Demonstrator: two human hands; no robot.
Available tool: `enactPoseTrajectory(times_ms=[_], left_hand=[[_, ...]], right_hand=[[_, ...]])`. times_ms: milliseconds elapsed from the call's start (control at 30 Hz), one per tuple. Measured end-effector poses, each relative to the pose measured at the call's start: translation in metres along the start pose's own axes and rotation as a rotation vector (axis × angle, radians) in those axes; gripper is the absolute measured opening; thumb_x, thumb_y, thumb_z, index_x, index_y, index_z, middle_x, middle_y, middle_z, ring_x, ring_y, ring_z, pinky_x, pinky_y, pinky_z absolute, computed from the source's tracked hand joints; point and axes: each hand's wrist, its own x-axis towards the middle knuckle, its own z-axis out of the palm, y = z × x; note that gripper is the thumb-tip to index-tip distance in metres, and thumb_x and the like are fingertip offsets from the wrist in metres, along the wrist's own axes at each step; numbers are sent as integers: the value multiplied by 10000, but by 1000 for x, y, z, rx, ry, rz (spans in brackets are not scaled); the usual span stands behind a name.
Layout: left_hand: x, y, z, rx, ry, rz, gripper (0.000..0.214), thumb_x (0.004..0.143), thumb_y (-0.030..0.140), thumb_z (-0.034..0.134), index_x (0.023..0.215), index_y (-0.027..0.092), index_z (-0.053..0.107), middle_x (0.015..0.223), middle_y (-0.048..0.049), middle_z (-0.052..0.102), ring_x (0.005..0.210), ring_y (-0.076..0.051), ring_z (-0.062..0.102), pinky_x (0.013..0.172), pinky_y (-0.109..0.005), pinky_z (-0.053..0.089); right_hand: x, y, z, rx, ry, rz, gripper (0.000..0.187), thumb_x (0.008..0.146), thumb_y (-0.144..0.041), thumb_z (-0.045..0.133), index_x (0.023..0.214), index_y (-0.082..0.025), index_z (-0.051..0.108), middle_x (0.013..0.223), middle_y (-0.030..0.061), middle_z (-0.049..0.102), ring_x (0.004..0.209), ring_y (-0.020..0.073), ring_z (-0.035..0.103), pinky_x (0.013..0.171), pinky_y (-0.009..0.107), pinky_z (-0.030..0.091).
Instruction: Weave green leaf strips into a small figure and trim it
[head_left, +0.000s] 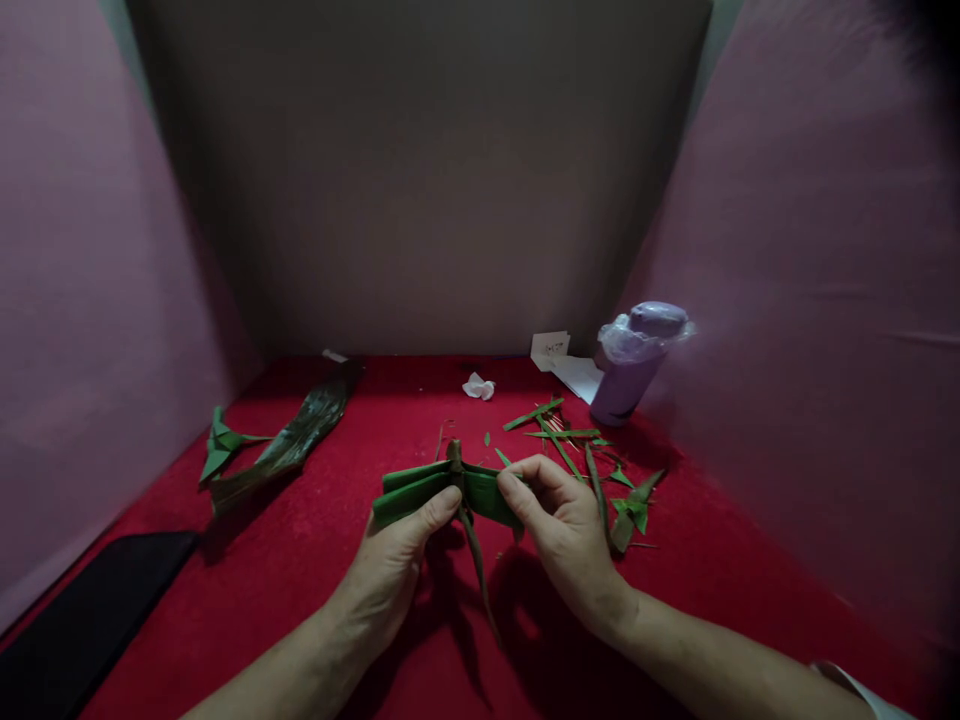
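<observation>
A folded green leaf figure (431, 485) with two wing-like strips and a long thin tail hangs just above the red cloth (360, 590). My left hand (394, 570) pinches its left wing from below, thumb on top. My right hand (562, 525) grips the right wing, fingers curled over it. Both hands are closed on the figure near the centre of the table.
Green leaf scraps (592, 465) lie to the right of my right hand. A purple cup with a plastic-wrapped lid (634, 365) stands at back right beside white papers (570, 365). A long dark leaf (292, 440) and a small folded leaf piece (221, 445) lie left. A black flat object (90, 620) sits front left.
</observation>
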Motion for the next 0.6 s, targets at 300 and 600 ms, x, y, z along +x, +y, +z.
enactPoseTrajectory(times_ms=[300, 600], left_hand=[[-2, -1, 3, -74, -1, 1, 194, 688, 263, 772, 855, 170, 740, 866, -28, 749, 798, -150, 643, 789, -273, 504], [-4, -1, 4, -93, -4, 1, 160, 703, 245, 759, 842, 167, 741, 864, -23, 752, 813, -151, 652, 810, -270, 506]], right_hand=[[-4, 1, 2, 8, -45, -11, 212, 837, -368, 629, 768, -174, 575, 661, -38, 507, 599, 84, 455, 565, 200, 406], [-4, -3, 2, 27, -44, 10, 232, 812, -390, 648, 756, -179, 569, 652, -33, 507, 587, 97, 471, 563, 216, 419]])
